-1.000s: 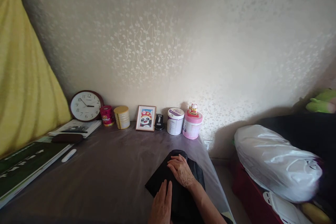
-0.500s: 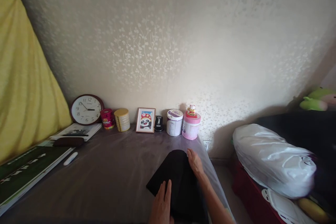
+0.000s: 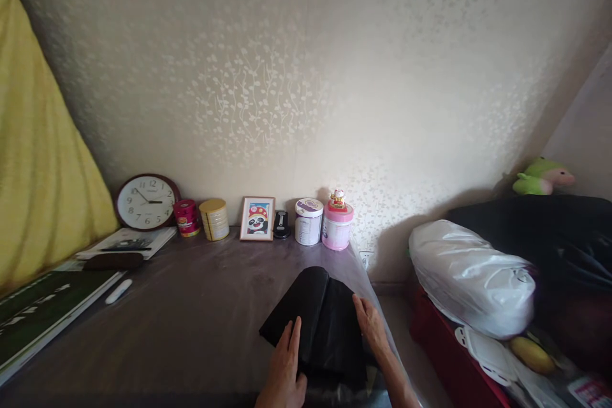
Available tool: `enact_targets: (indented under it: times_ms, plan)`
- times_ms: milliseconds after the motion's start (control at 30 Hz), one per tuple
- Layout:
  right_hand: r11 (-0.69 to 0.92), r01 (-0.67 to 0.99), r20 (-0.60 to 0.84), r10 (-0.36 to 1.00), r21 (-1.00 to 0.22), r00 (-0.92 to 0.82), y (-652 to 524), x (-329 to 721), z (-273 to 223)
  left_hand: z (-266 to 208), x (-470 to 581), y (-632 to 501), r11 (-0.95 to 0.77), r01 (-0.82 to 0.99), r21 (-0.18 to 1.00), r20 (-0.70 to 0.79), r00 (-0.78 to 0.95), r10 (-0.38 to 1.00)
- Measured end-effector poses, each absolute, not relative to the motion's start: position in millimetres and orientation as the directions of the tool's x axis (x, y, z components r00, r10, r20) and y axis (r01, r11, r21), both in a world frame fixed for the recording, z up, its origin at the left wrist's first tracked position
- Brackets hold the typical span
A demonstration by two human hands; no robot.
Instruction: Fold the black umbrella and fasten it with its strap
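A folded black cloth (image 3: 329,325) lies near the right edge of the table, with a crease running down its middle between two panels. Its exact kind does not show. My left hand (image 3: 285,360) rests on the cloth's left panel, fingers stretched out flat and thumb apart. At the cloth's right edge, my right hand (image 3: 373,325) has its fingers bent around the border, and part of its grip is hidden.
Along the wall stand a clock (image 3: 147,204), a red tin (image 3: 187,218), a yellow tin (image 3: 215,220), a panda picture (image 3: 257,219), a white tub (image 3: 308,223) and a pink tub (image 3: 337,233). Left lies a green book (image 3: 48,306); right sits a white plastic bag (image 3: 471,274).
The cloth's right part now lies as a separate panel beside a visible crease. My right hand has shifted a little lower along the edge. The view has turned slightly right.
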State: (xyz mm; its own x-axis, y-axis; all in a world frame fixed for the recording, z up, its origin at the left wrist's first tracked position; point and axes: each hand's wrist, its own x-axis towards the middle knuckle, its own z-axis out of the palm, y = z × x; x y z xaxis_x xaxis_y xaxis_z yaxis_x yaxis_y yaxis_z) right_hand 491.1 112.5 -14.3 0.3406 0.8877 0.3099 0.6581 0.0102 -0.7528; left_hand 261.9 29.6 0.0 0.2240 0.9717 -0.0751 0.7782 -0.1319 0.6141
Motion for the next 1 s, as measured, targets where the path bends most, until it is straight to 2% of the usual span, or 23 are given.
enact_targets:
  times_ms: [100,267,433,633,800,1000]
  plan:
    - [-0.026,0.666,0.285,0.891,-0.746,0.354,105.4,482.2,-5.7,1.3,262.7,29.0,-0.127,0.777,0.617,-0.077,0.22,0.972]
    - [-0.022,0.58,0.226,0.909,-0.814,0.351,106.5,474.3,-6.3,-5.5,264.1,29.6,-0.132,0.781,0.611,-0.052,0.206,0.977]
    - [0.074,0.393,0.195,0.941,-0.916,0.277,106.0,472.8,5.8,-11.0,263.9,30.8,-0.15,0.801,0.58,-0.037,0.21,0.977]
    - [0.189,0.257,0.25,0.94,-0.948,0.23,106.6,456.5,40.4,-6.4,264.5,29.7,-0.141,0.814,0.563,-0.064,0.213,0.975]
    - [0.182,0.227,0.228,0.954,-0.957,0.195,117.3,428.6,46.3,2.5,265.3,27.3,-0.137,0.829,0.542,-0.091,0.221,0.971]
    - [0.21,0.285,0.274,0.939,-0.935,0.209,141.7,404.3,41.6,-3.7,265.3,29.6,-0.14,0.827,0.544,-0.082,0.218,0.973]
